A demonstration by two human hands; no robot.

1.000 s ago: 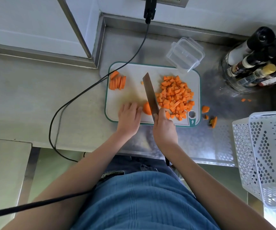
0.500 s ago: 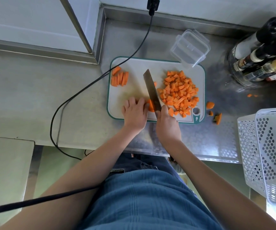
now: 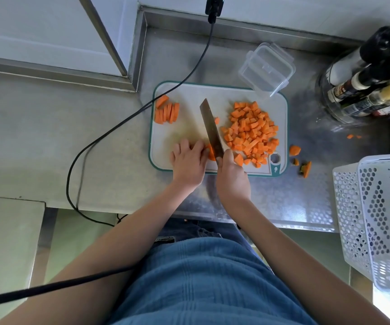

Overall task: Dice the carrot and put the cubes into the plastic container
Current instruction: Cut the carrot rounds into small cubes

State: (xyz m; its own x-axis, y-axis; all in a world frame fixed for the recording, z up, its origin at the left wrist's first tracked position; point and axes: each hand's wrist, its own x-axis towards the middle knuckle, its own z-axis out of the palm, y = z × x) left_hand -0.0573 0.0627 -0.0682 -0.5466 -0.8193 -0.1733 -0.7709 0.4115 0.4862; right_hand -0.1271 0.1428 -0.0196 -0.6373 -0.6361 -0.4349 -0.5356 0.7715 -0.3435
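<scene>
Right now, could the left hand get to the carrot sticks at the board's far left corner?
Probably yes. The left hand rests on the carrot piece beside the knife, and only bare cutting board lies between it and the carrot sticks. It would have to let go of that piece first.

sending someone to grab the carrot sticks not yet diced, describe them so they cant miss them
Start at the white cutting board with the teal rim. At its far-left corner lies a row of carrot sticks, long strips side by side, unlike the heap of cubes on the right.
</scene>
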